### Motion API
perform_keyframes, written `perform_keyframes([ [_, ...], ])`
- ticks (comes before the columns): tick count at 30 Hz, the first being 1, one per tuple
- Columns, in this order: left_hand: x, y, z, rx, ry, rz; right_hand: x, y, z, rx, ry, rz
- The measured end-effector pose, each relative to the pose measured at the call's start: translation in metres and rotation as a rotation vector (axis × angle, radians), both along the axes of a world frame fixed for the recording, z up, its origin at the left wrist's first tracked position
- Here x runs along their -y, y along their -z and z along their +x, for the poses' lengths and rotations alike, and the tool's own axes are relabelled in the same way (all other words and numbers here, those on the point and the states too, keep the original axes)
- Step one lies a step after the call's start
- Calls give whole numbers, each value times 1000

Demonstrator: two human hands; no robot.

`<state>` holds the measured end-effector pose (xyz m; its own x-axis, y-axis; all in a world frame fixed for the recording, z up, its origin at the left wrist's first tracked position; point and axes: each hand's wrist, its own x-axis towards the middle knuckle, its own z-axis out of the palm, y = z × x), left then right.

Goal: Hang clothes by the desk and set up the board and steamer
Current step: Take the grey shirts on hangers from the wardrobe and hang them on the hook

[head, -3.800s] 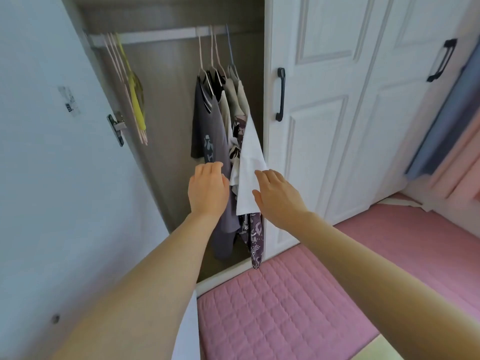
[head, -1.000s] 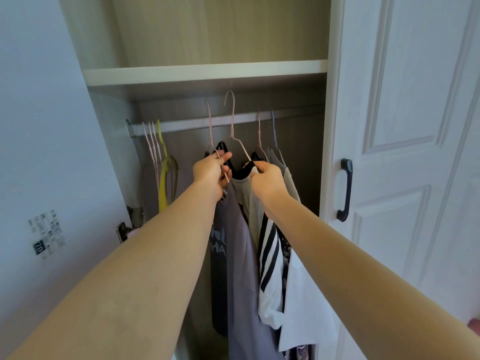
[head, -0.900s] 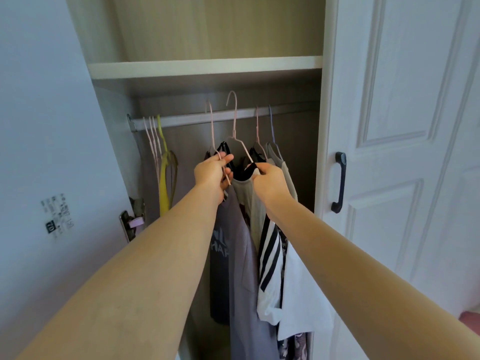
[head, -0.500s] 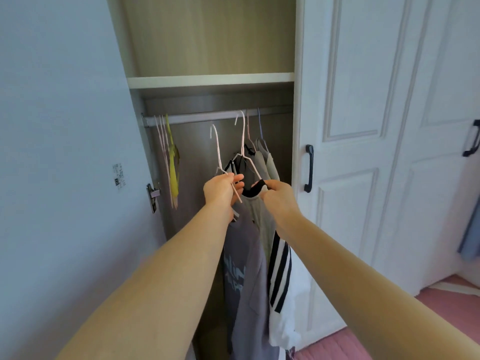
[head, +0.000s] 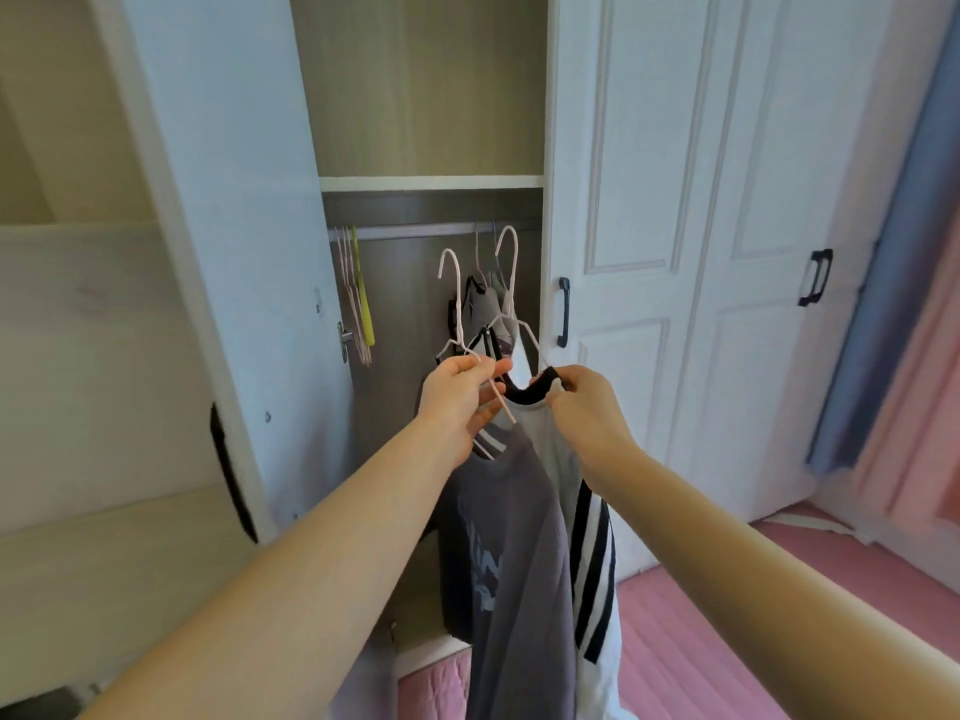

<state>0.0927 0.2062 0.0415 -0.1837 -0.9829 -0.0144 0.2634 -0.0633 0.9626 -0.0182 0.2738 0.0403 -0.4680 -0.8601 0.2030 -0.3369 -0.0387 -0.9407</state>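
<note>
Step in hand, by my read: carrying two hangered tops out of the wardrobe twd the desk. L hand (head: 457, 394) has fingers curled round the wire of the pink hanger (head: 457, 304) w/ the grey tee (head: 511, 553); R hand (head: 584, 402) pinches the black collar of the striped white top (head: 592, 537) on its own hanger (head: 511, 283). Both garments hang near, centre, in front of the open wardrobe, hooks clear of the rail (head: 415, 232).

To do it well: keep hooks upright and apart so wires don't tangle, lift hems off the pink mat (head: 701, 641), mind the door (head: 618, 252) at right.

Vs 1 s ago: hooks were over the rail, hands far up inside; now both are off it, lower and nearer. Other clothes remain on the rail.
</note>
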Motion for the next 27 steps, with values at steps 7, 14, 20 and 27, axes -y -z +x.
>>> perform_keyframes([
  [7,-67,-1,23,-28,37,37,-70,-3,13,-63,12,-16],
  [14,-117,13,52,-27,51,71,-129,8,34,-67,20,9],
  [20,-168,32,89,13,134,106,-177,23,67,-94,22,39],
  [27,-238,43,132,12,279,107,-246,33,108,-97,15,53],
])
